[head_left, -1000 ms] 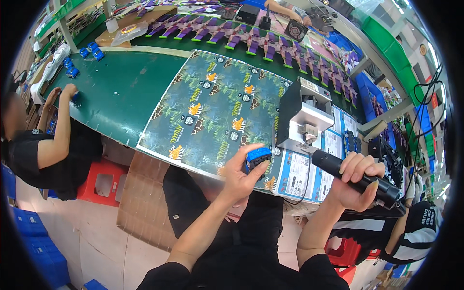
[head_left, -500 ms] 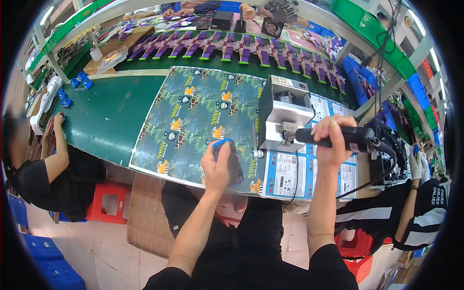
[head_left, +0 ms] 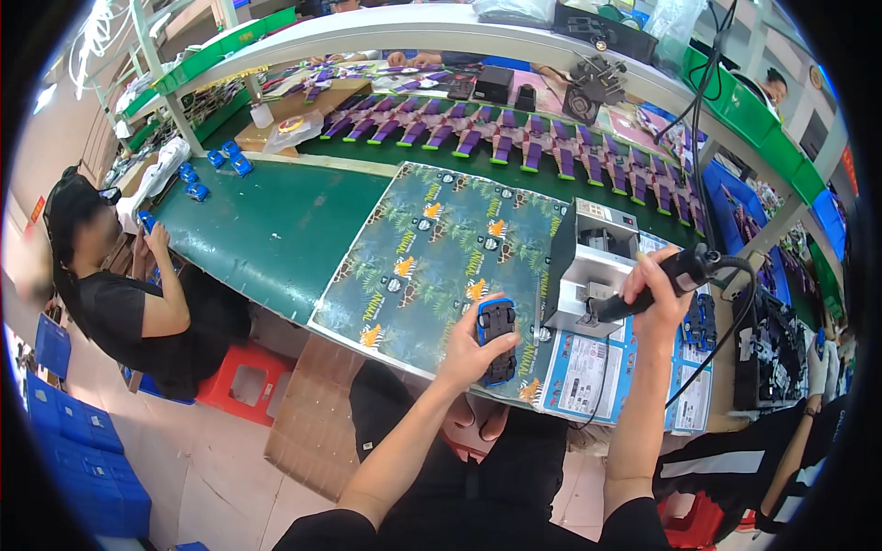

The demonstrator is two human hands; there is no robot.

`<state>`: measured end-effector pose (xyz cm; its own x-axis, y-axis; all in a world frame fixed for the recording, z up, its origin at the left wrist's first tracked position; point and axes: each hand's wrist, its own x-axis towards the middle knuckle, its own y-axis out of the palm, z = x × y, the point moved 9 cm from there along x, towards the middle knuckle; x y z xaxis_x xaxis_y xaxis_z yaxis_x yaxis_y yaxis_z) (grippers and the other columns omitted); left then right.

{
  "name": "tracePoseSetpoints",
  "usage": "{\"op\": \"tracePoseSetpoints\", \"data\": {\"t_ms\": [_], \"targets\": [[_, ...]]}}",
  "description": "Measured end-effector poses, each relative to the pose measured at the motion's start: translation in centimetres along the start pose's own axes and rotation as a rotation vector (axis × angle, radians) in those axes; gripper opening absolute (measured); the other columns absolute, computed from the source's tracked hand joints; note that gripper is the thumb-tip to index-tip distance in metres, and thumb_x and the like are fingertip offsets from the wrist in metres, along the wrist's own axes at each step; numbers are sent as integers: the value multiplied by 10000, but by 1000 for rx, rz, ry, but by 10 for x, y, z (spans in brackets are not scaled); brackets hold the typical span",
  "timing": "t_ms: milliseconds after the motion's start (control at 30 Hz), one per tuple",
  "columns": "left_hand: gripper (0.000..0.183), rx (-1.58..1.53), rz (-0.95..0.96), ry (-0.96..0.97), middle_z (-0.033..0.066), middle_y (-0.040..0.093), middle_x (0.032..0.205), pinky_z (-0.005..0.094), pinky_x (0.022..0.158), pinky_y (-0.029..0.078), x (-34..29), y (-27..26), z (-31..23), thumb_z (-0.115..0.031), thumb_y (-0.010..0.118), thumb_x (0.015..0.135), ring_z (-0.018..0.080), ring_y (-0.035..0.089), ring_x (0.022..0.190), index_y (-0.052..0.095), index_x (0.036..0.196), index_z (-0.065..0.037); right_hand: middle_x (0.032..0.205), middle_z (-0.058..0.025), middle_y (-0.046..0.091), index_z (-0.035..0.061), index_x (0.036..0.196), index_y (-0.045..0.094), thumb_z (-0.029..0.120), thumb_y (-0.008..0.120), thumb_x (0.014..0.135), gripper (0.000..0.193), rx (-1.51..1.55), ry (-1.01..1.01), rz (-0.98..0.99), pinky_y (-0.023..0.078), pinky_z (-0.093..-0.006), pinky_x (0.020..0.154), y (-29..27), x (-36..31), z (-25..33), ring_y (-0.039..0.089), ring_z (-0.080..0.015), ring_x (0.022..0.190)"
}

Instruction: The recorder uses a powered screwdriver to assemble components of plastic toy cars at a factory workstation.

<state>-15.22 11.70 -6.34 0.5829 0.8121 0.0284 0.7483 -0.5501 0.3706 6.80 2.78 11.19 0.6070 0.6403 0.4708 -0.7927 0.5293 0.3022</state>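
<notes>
My left hand (head_left: pixel 473 354) is closed around a blue toy car (head_left: pixel 497 342), its black underside turned up, over the front part of a printed animal-pattern sheet (head_left: pixel 404 266). In my right hand (head_left: pixel 654 292) is a black electric screwdriver (head_left: pixel 684 273), held slanting with its cable trailing off to the right. The screwdriver's nose points down-left at the front of a grey metal screw feeder (head_left: pixel 574 275); whether its tip touches the feeder is hard to tell. Beside my right hand, more toy car bodies with black undersides (head_left: pixel 700 321) lie on the bench.
Several blue toy cars (head_left: pixel 237 163) stand on the green bench (head_left: pixel 276 211) at the left, where a co-worker (head_left: pixel 119 275) sits. Rows of purple-and-green parts (head_left: pixel 473 138) run along the far side. Blue bins (head_left: pixel 735 207) and a black tray (head_left: pixel 776 354) are at the right.
The whole view has swung, so the bench appears farther right and lower. The toy car in my left hand now shows its underside fully. Both hands keep their hold; the screwdriver stays at the feeder.
</notes>
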Motion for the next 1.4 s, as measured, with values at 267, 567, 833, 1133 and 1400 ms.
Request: {"op": "tracePoseSetpoints", "data": {"t_ms": [267,567,833,1133,1400], "targets": [[829,-234,-40,14,101,612,1003,421,789,587,19,-12,7,28,729,752,252,677,850,338,1476,-78,646,-73,487,25,893,487,157,553,871,149,400,-47,259,452,-320,512,48,-57,28,467,-165,492],[696,-454,-154,46,130,626,957,392,663,586,16,-22,6,51,651,771,258,684,746,390,1409,-50,694,-83,534,27,957,510,141,600,856,176,441,-14,347,482,-336,582,73,-86,0,526,-180,554],[705,-570,-203,-35,115,615,919,394,650,581,13,-26,15,58,658,761,253,678,719,402,1405,-72,669,-50,500,48,933,502,220,568,884,191,332,-48,326,444,-309,541,83,-95,-9,481,-143,495],[543,-536,-222,-11,112,627,889,381,616,577,14,-25,9,61,661,761,244,679,702,482,1262,-47,676,-56,517,42,924,502,154,602,831,176,224,20,300,462,-312,545,95,-97,-18,497,-153,503],[334,-502,-268,-148,108,632,850,363,585,573,14,-20,19,63,680,777,238,678,657,532,1059,-37,669,-72,563,31,812,527,26,766,713,259,314,117,435,464,-294,555,110,-102,-30,545,-172,559]]}}
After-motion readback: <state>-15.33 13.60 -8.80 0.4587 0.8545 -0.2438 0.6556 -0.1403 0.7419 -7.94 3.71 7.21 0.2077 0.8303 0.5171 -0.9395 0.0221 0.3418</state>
